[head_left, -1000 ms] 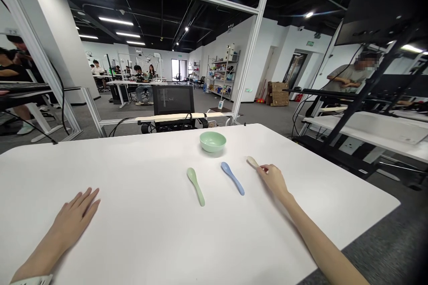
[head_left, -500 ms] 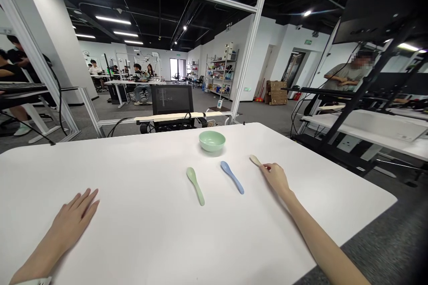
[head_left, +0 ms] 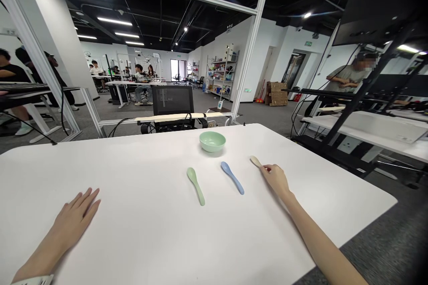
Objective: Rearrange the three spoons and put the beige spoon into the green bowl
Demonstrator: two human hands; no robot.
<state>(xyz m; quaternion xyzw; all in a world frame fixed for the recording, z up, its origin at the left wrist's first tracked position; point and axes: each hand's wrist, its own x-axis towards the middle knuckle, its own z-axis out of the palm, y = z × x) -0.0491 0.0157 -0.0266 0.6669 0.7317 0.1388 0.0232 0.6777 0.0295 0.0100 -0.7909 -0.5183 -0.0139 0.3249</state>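
Three spoons lie in a row on the white table (head_left: 150,240): a green spoon (head_left: 195,185), a blue spoon (head_left: 232,177) and a beige spoon (head_left: 256,160) at the right. My right hand (head_left: 276,177) is closed around the beige spoon's handle, with only the spoon's bowl showing past my fingers. A pale green bowl (head_left: 212,140) stands just beyond the spoons. At the near left my left hand (head_left: 75,216) lies flat on the tabletop, fingers stretched out, holding nothing.
A black office chair (head_left: 173,100) stands behind the table's far edge. White frame posts rise at the far left and far centre. A person (head_left: 347,81) stands at a black rack on the right. More people sit at desks far back left.
My right hand and the beige spoon have shifted slightly to the right. The left hand, the other spoons and the bowl have stayed put.
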